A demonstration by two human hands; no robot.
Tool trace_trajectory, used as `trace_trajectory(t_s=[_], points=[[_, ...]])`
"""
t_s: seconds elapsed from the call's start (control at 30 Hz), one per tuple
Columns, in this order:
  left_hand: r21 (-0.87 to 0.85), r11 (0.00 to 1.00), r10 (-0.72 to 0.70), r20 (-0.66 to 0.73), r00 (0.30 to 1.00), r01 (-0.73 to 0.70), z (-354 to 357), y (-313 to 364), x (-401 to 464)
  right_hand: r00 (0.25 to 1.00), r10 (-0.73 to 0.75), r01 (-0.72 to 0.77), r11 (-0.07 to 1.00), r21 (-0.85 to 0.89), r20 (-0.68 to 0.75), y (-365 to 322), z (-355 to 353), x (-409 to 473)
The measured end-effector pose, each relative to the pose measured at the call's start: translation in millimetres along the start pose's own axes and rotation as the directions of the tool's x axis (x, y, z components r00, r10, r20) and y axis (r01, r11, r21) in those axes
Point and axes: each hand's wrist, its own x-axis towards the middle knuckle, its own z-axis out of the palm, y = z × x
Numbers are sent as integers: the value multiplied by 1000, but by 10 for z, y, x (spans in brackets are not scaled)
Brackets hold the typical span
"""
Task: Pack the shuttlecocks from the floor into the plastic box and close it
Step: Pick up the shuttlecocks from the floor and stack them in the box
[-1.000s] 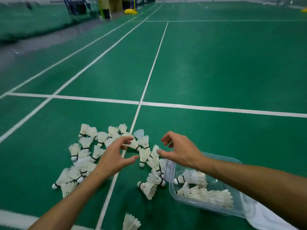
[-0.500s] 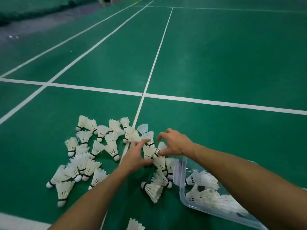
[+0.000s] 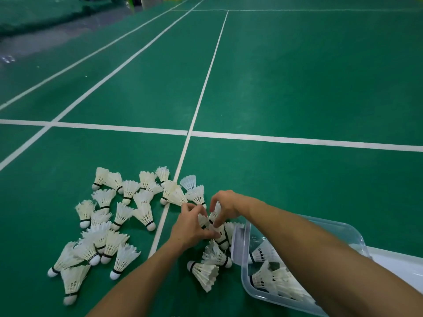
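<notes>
Feather shuttlecocks [image 3: 123, 211] look very light and crushable at the skirt, so best gathered loosely or taken by the cork. Left hand [image 3: 191, 227] and right hand [image 3: 225, 205] curl fingers around a small cluster [image 3: 214, 221] between them on the green floor [image 3: 297, 99], just beside the clear plastic box [image 3: 343, 227], which already holds several.

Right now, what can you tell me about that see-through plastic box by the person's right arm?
The plastic box is clear, rectangular and round-cornered, and looks like thin, glossy plastic. It sits open on the green floor at lower right, seemingly tilted toward the pile, with no lid on it. Several white shuttlecocks with dark bands already lie inside. The person's right forearm crosses above it, hiding part of the rim. A white sheet lies alongside its far side.
</notes>
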Motion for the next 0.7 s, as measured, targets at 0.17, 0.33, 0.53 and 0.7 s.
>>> trace_trajectory(t_s=[0.17,0.33,0.53,0.7], points=[[-93,996,1,13,1000,1,16,10,39,996,-9,8,1000,14,90,-5,-5,26],[-195,980,18,-106,994,-38,-43,14,-37,995,-56,56,998,2,81,-61,-24,-23],[-317,932,76,-302,950,-175,-517,133,-261,970,-130,160,978,135,-204,-141,-417,-438],[-210,938,193,-346,918,-277,-868,636,-489,900,-43,193,932,308,-434,-46,-659,-1246]])
